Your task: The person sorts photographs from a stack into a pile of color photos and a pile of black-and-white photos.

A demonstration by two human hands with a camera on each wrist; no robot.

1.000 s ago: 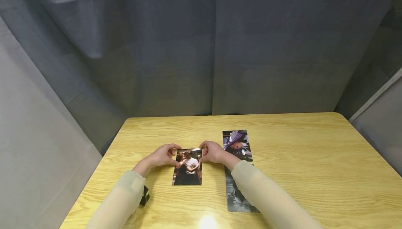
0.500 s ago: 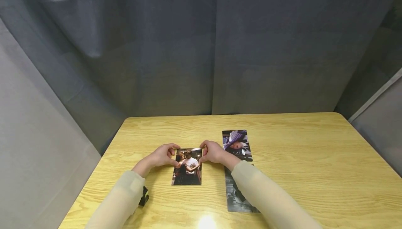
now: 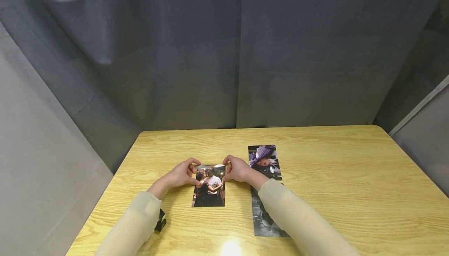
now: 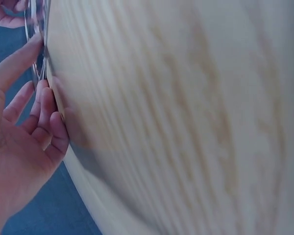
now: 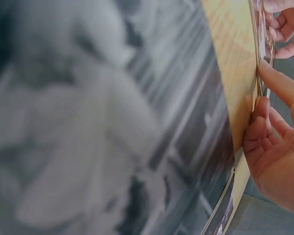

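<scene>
Both hands hold one photo [image 3: 209, 186] by its far corners. The left hand [image 3: 181, 174] pinches the far-left corner, thumb and forefinger closed on the edge, the other fingers curled in behind. The right hand [image 3: 238, 170] does the same at the far-right corner. The photo's far edge looks raised slightly between the fingertips; its near edge rests on the table [image 3: 333, 178]. The left wrist view shows the forefinger [image 4: 14, 61] laid along the thin edge. The right wrist view shows a fingertip [image 5: 279, 83] on the same edge, but it is blurred, so whether the edge has actually left the wood cannot be told for certain.

Just beyond the right knuckles lies a purple photo [image 3: 263, 161], flat and apart from the hand. Under the right sleeve [image 3: 298, 217] lies a grey photo [image 3: 261, 219], partly covered. A small black object [image 3: 161, 220] sits by the left sleeve.

Step in hand, as judged: gripping and starting to lift the centre photo. The next move calls for an even two-handed pinch, so the print rises without bending, and a path clear of the two photos at right.
</scene>
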